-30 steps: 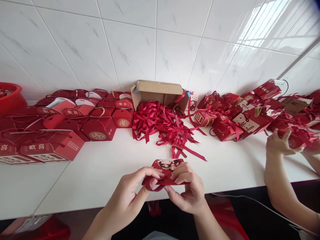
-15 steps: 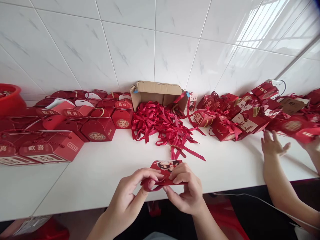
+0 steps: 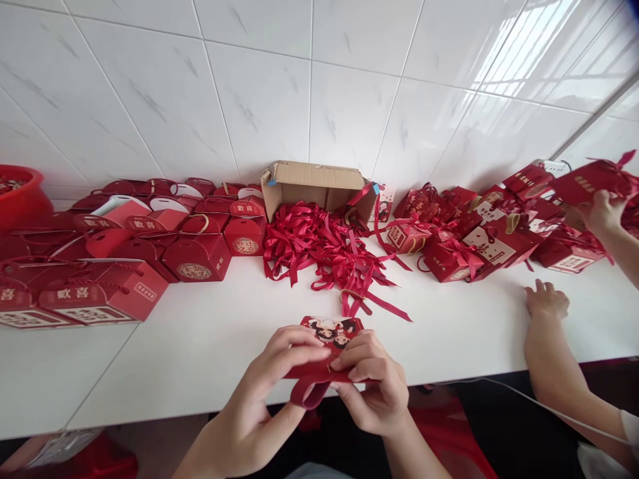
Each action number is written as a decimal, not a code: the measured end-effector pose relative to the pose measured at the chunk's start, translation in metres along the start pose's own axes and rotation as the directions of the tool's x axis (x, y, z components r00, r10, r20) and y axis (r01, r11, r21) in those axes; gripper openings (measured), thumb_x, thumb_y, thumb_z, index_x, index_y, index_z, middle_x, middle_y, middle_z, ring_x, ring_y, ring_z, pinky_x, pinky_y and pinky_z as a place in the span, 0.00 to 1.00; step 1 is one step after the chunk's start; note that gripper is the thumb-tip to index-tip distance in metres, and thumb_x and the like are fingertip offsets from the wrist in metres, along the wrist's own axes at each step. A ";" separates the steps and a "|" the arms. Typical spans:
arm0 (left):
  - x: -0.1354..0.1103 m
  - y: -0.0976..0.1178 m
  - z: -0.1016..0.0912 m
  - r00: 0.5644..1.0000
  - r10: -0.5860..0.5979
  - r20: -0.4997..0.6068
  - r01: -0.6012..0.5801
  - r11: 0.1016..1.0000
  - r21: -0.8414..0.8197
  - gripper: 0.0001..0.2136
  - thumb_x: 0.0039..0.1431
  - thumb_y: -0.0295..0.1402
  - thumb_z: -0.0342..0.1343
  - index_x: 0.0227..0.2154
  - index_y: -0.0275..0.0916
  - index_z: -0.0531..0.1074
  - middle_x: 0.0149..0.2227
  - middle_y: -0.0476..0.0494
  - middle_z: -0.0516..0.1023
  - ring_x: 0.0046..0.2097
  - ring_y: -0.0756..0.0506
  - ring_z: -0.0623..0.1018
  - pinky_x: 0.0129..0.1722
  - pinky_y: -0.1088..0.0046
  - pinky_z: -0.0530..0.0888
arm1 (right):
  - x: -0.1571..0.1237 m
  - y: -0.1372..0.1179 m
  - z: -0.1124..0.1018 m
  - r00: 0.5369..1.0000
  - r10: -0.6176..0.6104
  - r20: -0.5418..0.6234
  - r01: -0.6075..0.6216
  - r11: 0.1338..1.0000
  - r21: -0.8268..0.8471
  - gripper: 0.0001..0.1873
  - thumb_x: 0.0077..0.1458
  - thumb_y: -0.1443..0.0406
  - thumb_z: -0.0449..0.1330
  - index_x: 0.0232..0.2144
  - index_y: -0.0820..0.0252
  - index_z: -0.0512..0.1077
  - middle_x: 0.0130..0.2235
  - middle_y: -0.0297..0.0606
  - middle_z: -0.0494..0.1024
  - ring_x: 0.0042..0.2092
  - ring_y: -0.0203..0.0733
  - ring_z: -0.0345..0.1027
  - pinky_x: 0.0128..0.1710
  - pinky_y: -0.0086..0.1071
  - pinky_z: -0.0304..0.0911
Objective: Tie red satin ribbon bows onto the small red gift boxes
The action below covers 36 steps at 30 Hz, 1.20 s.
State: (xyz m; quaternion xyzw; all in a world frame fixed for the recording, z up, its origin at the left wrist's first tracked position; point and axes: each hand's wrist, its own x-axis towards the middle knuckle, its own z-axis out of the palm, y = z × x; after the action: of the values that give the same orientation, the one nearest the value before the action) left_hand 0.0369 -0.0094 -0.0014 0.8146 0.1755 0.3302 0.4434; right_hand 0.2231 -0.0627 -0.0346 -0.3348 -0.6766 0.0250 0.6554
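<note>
Near the table's front edge I hold a small red gift box (image 3: 319,356) with a cartoon couple printed on it. My right hand (image 3: 374,382) is closed on its right side, fingers bent over the top and thumb underneath. On the left side lie the fingers of my left hand (image 3: 272,382), its thumb against a dark red ribbon loop (image 3: 310,394) that hangs from the box's near edge. My fingers and the box hide where the ribbon is fastened. Just beyond is a heap of loose red ribbons (image 3: 324,246), spilling out of a cardboard box (image 3: 314,174).
Rows of red gift boxes (image 3: 197,256) stand on the left, beside an orange-red tub (image 3: 20,199). Ribboned boxes (image 3: 454,258) are piled at the right. A co-worker's hand (image 3: 604,213) holds up a red box (image 3: 582,181); their other hand (image 3: 546,299) rests on the white table (image 3: 200,359).
The box in my hands has tilted, showing more of the printed couple, and the ribbon loop has dropped and widened. The co-worker has raised a red box, and their other hand has curled its fingers.
</note>
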 end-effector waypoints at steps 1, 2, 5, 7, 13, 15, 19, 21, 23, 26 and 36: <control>-0.001 -0.001 0.001 1.000 -0.011 -0.016 0.011 1.000 -0.001 0.19 0.60 0.26 0.52 0.53 0.48 0.67 0.54 0.40 0.68 0.57 0.41 0.68 0.56 0.66 0.69 | 0.000 0.000 0.000 1.000 -0.004 0.002 0.004 1.000 0.002 0.10 0.54 0.73 0.60 0.38 0.58 0.65 0.32 0.40 0.79 0.31 0.42 0.70 0.32 0.41 0.66; -0.001 -0.001 0.003 0.999 -0.019 -0.026 0.019 1.000 -0.006 0.19 0.60 0.26 0.52 0.53 0.48 0.67 0.54 0.40 0.68 0.57 0.41 0.69 0.55 0.67 0.70 | 0.001 -0.001 0.000 1.000 -0.008 0.004 0.008 1.000 0.002 0.10 0.54 0.73 0.60 0.38 0.58 0.66 0.32 0.40 0.79 0.31 0.42 0.70 0.32 0.41 0.66; 0.000 -0.002 0.006 0.999 -0.025 -0.045 0.024 0.999 -0.030 0.14 0.60 0.26 0.54 0.47 0.46 0.72 0.51 0.40 0.70 0.55 0.41 0.71 0.54 0.69 0.72 | 0.002 -0.001 -0.001 1.000 -0.011 0.000 0.011 1.000 0.000 0.10 0.55 0.73 0.60 0.38 0.58 0.66 0.32 0.40 0.79 0.30 0.41 0.70 0.31 0.40 0.65; 0.000 -0.004 0.009 0.996 -0.056 -0.073 0.051 0.996 -0.069 0.12 0.61 0.26 0.54 0.45 0.45 0.74 0.49 0.41 0.71 0.54 0.42 0.72 0.53 0.70 0.72 | 0.003 -0.001 0.000 1.000 -0.007 -0.012 0.007 1.000 0.001 0.10 0.54 0.73 0.60 0.37 0.58 0.66 0.31 0.39 0.78 0.30 0.41 0.71 0.31 0.40 0.65; 0.000 -0.011 0.019 0.975 -0.107 -0.193 0.066 0.976 -0.207 0.06 0.59 0.25 0.57 0.35 0.44 0.75 0.45 0.44 0.71 0.51 0.45 0.73 0.50 0.74 0.72 | 0.001 -0.004 0.006 0.998 0.032 -0.062 -0.033 0.999 -0.027 0.09 0.56 0.71 0.60 0.37 0.56 0.65 0.30 0.38 0.78 0.28 0.40 0.71 0.29 0.39 0.67; 0.001 -0.013 0.020 0.969 -0.123 -0.214 0.072 0.969 -0.235 0.06 0.59 0.25 0.57 0.33 0.44 0.75 0.44 0.44 0.71 0.52 0.46 0.72 0.50 0.75 0.73 | 0.001 -0.004 0.006 0.996 0.078 -0.046 -0.078 0.997 -0.013 0.10 0.56 0.71 0.61 0.37 0.55 0.64 0.30 0.37 0.78 0.28 0.40 0.70 0.29 0.37 0.67; 0.005 -0.014 0.018 0.969 -0.151 -0.198 0.102 0.967 -0.235 0.05 0.60 0.27 0.56 0.32 0.43 0.76 0.44 0.42 0.71 0.52 0.44 0.72 0.49 0.72 0.74 | 0.002 -0.002 0.002 0.989 0.141 0.044 -0.142 0.990 0.022 0.11 0.54 0.72 0.62 0.34 0.55 0.63 0.40 0.43 0.80 0.35 0.42 0.73 0.33 0.39 0.70; 0.005 -0.015 0.017 0.970 -0.155 -0.188 0.116 0.972 -0.204 0.05 0.61 0.29 0.57 0.31 0.42 0.76 0.45 0.41 0.71 0.52 0.43 0.72 0.50 0.71 0.74 | 0.003 0.000 0.000 0.989 0.109 0.096 -0.113 0.993 0.037 0.11 0.54 0.73 0.61 0.34 0.55 0.62 0.43 0.43 0.81 0.39 0.44 0.74 0.36 0.42 0.70; 0.004 -0.016 0.017 0.968 -0.159 -0.196 0.123 0.975 -0.183 0.05 0.61 0.30 0.57 0.31 0.41 0.76 0.45 0.40 0.71 0.50 0.43 0.73 0.48 0.71 0.74 | 0.004 0.001 0.000 0.989 0.091 0.117 -0.097 0.994 0.049 0.12 0.55 0.73 0.60 0.34 0.54 0.61 0.40 0.40 0.82 0.39 0.45 0.75 0.38 0.42 0.69; 0.004 -0.019 0.019 0.961 -0.151 -0.232 0.115 0.981 -0.159 0.05 0.60 0.31 0.57 0.30 0.41 0.76 0.44 0.40 0.71 0.46 0.45 0.74 0.46 0.73 0.75 | 0.004 0.003 0.001 0.992 0.097 0.077 -0.100 0.994 0.039 0.11 0.56 0.71 0.60 0.35 0.54 0.61 0.37 0.39 0.82 0.37 0.44 0.74 0.36 0.41 0.69; 0.015 -0.017 0.031 0.914 -0.227 -0.336 0.175 0.968 -0.178 0.06 0.59 0.35 0.59 0.28 0.41 0.77 0.47 0.40 0.73 0.51 0.42 0.73 0.49 0.71 0.75 | 0.001 0.005 0.007 0.988 0.113 -0.101 -0.117 0.993 -0.033 0.09 0.58 0.68 0.59 0.33 0.55 0.60 0.28 0.35 0.78 0.30 0.42 0.73 0.34 0.41 0.64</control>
State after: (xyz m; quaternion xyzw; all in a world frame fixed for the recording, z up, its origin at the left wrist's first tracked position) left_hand 0.0693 -0.0103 -0.0224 0.6854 0.3107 0.4356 0.4940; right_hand 0.2191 -0.0554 -0.0370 -0.3868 -0.6230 0.0331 0.6791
